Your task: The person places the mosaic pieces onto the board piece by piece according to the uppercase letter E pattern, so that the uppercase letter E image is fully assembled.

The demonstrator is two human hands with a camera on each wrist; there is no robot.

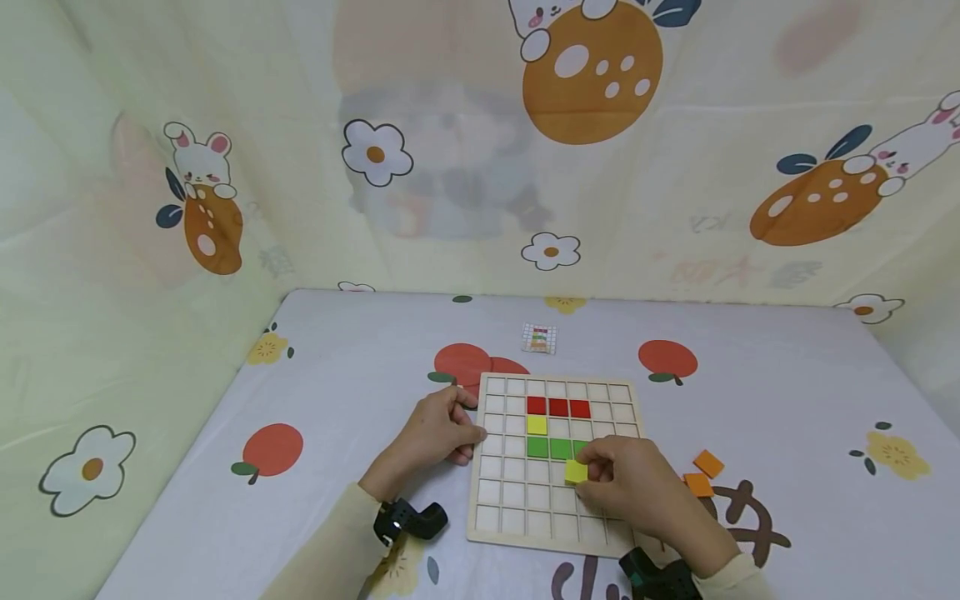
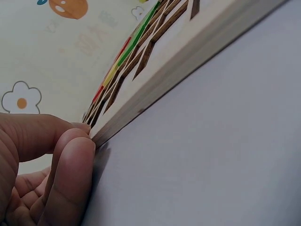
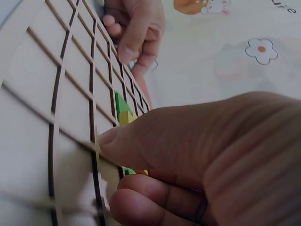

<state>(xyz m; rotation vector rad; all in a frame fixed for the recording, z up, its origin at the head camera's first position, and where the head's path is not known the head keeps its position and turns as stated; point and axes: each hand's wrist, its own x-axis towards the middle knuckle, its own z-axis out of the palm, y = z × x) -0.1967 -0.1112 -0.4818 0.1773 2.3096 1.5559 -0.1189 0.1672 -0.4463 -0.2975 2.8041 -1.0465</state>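
Note:
A wooden grid board (image 1: 507,542) lies on the table. Red tiles (image 1: 558,407) form a row near its top, with a yellow tile (image 1: 537,425) below their left end. Lower down runs a row of green tiles (image 1: 560,448). Just beneath its right end, my right hand (image 1: 645,483) pinches another yellow tile (image 1: 576,472) between thumb and fingers; whether the tile touches the board cannot be told. My left hand (image 1: 435,427) touches the board's upper left edge with thumb and forefinger. In the left wrist view the fingertips (image 2: 77,155) meet that edge.
Two orange tiles (image 1: 702,472) lie right of the board, beside my right wrist. Behind the board is a small card (image 1: 540,338) printed with a coloured grid. A patterned cloth (image 1: 247,367) covers the table, and printed curtains rise at the back and sides.

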